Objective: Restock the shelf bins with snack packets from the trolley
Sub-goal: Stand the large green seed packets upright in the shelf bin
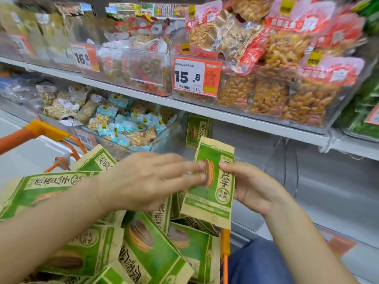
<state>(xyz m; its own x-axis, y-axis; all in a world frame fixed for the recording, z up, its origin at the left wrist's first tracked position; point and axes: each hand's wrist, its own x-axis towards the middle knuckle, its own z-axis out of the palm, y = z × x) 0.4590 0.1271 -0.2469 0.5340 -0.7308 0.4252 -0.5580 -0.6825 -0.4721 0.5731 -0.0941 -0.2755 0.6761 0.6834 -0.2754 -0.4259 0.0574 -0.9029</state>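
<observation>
- price tag [197, 76] on front of upper-shelf bin: "15.8", barcode under it, small print unreadable
- price tag [85, 57] on bin left of it: "16.8"
- tag [85, 138] on lower bin: "16.", last digit blurred
- green packet [213, 182] in hand: "瓜子", round seal "原味"

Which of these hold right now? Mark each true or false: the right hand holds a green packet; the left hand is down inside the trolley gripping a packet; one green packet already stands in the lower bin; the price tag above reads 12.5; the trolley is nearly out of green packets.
1. The right hand holds a green packet. True.
2. The left hand grips a packet down inside the trolley. False: its straight fingers touch the held packet's face.
3. One green packet stands in the lower bin. True.
4. The price tag reads 12.5. False: it reads 15.8.
5. The trolley is nearly out of packets. False: many green packets remain.
</observation>
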